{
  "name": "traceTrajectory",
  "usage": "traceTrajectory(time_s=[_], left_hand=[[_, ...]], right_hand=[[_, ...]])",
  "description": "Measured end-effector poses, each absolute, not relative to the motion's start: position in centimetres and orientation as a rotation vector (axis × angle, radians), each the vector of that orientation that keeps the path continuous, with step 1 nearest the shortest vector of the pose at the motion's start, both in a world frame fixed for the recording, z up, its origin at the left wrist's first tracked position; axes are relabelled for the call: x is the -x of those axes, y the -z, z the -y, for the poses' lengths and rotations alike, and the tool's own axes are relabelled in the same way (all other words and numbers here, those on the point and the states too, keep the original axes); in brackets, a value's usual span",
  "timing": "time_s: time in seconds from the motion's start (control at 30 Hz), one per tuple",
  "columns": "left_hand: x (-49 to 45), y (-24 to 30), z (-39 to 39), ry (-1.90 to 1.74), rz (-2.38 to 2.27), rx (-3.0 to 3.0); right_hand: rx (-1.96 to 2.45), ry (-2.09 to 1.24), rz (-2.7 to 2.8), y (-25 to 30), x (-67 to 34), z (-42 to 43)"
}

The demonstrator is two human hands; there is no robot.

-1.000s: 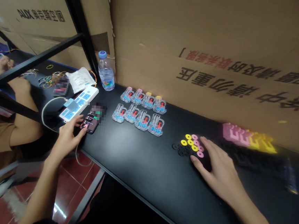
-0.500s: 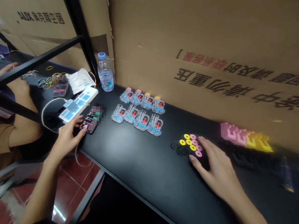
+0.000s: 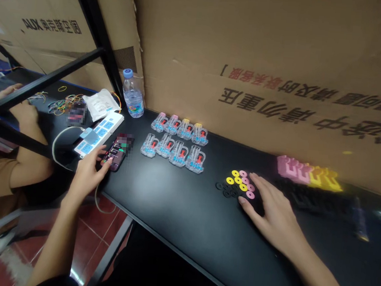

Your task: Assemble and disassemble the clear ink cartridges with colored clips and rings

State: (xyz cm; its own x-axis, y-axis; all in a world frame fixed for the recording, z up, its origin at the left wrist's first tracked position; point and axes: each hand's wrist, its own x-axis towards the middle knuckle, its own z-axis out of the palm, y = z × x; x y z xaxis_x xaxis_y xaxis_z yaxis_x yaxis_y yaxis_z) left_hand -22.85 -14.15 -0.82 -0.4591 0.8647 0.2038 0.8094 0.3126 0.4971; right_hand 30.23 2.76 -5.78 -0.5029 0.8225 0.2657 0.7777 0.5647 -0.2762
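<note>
In the head view, the left hand (image 3: 89,172) is loosely curled at the phone (image 3: 119,157), thumb on its screen and fingers by its side; whether it grips or merely touches, I cannot tell. The phone lies on the black table (image 3: 171,208), directly under that thumb. It should be stiff, fairly weighty for its size and slick on the glass, so its long edges look the best hold. The right hand (image 3: 273,212) is open, thumb and fingers spread, with the flat rings (image 3: 236,180), black, yellow and pink, just beside its fingertips. These look light and thin, likely to skid if pushed; a pinch across the outer rim should suit. Between the hands, two rows of clear plastic pieces (image 3: 179,155) look rigid and perhaps brittle. Beyond the right hand's fingers sit pink and yellow parts (image 3: 295,168), too blurred to judge closely
</note>
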Motion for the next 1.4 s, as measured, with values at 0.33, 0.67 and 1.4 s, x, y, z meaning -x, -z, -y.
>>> traceTrajectory(time_s=[0.33, 0.67, 1.4], left_hand=[[23.6, 1.1, 15.5, -0.928, -2.346, -1.506], [23.7, 1.1, 15.5, -0.934, -2.337, -1.507], [22.7, 0.2, 14.5, -0.798, -2.388, -1.629]], right_hand=[[1.273, -0.157, 2.438, 5.9, -30.3, -2.8], [1.268, -0.13, 2.452, 6.1, -30.4, -2.9], [1.263, -0.123, 2.451, 6.3, -30.6, -2.9]])
